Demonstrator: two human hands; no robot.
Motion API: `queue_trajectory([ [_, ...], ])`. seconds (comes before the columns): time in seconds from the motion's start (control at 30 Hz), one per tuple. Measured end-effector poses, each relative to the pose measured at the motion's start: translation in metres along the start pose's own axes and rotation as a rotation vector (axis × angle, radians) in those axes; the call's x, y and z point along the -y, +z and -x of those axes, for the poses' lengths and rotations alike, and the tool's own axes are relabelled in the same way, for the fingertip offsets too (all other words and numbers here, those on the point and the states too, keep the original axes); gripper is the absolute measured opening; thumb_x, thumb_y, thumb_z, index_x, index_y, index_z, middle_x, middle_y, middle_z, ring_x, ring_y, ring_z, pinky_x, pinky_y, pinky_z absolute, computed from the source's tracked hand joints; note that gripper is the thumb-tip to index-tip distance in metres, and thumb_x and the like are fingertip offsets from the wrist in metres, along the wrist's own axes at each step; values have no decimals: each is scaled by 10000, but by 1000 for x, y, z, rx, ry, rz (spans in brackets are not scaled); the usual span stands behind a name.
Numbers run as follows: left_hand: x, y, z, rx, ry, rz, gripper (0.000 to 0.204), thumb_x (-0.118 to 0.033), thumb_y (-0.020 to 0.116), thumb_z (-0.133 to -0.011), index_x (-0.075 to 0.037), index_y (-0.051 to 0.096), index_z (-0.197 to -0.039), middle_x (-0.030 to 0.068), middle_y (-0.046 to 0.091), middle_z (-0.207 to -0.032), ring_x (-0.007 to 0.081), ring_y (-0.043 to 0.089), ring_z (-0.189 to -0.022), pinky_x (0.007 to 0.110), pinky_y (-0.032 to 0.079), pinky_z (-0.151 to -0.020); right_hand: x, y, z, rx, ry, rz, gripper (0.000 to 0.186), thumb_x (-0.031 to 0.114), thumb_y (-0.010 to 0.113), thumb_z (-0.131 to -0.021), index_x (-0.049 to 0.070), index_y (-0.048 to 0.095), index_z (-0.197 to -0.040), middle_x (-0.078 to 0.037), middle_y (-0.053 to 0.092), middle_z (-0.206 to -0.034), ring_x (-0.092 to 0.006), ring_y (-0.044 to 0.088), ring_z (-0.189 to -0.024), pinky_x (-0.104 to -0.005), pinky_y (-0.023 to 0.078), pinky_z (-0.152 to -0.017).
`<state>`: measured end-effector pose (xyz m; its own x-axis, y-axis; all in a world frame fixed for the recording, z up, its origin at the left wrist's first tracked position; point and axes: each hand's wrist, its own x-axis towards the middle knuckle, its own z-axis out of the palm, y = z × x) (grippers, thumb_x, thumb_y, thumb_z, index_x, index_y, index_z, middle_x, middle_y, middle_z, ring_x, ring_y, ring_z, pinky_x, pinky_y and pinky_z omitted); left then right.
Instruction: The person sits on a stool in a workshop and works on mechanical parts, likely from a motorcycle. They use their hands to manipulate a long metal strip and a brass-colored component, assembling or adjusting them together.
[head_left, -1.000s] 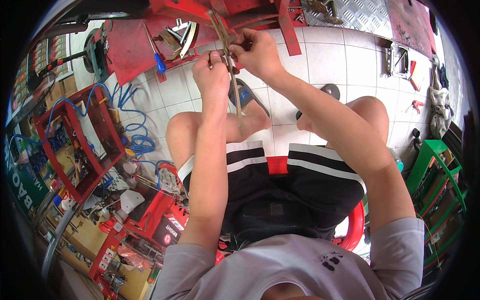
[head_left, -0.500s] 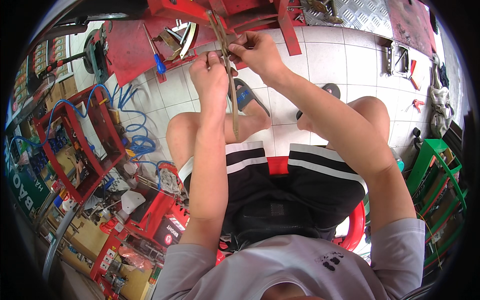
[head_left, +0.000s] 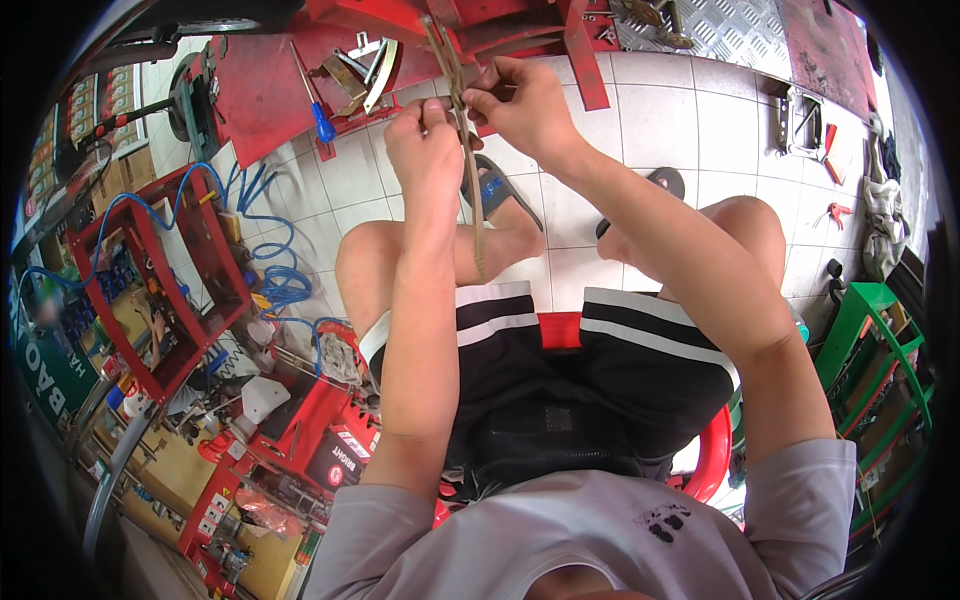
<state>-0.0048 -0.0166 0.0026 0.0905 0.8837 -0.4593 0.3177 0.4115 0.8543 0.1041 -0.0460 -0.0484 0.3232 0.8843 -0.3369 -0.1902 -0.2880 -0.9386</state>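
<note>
A long, narrow, brownish metal strip (head_left: 476, 215) hangs between my hands, its tapered lower end over my left leg. Its upper part looks doubled and lies against the red metal frame (head_left: 510, 38) at the top. My left hand (head_left: 427, 145) is closed just left of the strip, thumb and fingers pinched at its edge. From the right, my right hand (head_left: 522, 108) pinches close to the same spot. A small dark part shows between the fingertips, too covered to name.
A blue-handled screwdriver (head_left: 322, 125) and loose metal brackets (head_left: 350, 75) lie on the red platform (head_left: 245, 85). Coiled blue air hose (head_left: 285, 285) and a red rack (head_left: 160, 290) stand left. At right are a metal bracket (head_left: 800, 120), red-handled pliers (head_left: 836, 213) and a green stand (head_left: 875, 310).
The whole view has shifted slightly. Both hands keep their pinch at the strip, with only small finger movement.
</note>
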Motion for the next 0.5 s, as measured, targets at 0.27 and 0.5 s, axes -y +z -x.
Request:
queue_trajectory([
  [0.27,-2,-3,-1,37,-10,-31,278,-132,397,-1012,33,574,-876,54,546,-733,185,599,-583,309,502,-536,0,-7,-6,76,-177,115,130,-9,647,-879,-25,533,-817,-69,656,-744,-122,667,-713,-265,550,-660],
  [0.5,4,-2,-3,12,28,20,292,-119,400,-1000,36,576,-826,84,595,-691,166,585,-523,300,473,-503,8,-9,-5,97,48,11,132,56,651,-903,-16,573,-824,-65,648,-718,-117,635,-648,-262,514,-593],
])
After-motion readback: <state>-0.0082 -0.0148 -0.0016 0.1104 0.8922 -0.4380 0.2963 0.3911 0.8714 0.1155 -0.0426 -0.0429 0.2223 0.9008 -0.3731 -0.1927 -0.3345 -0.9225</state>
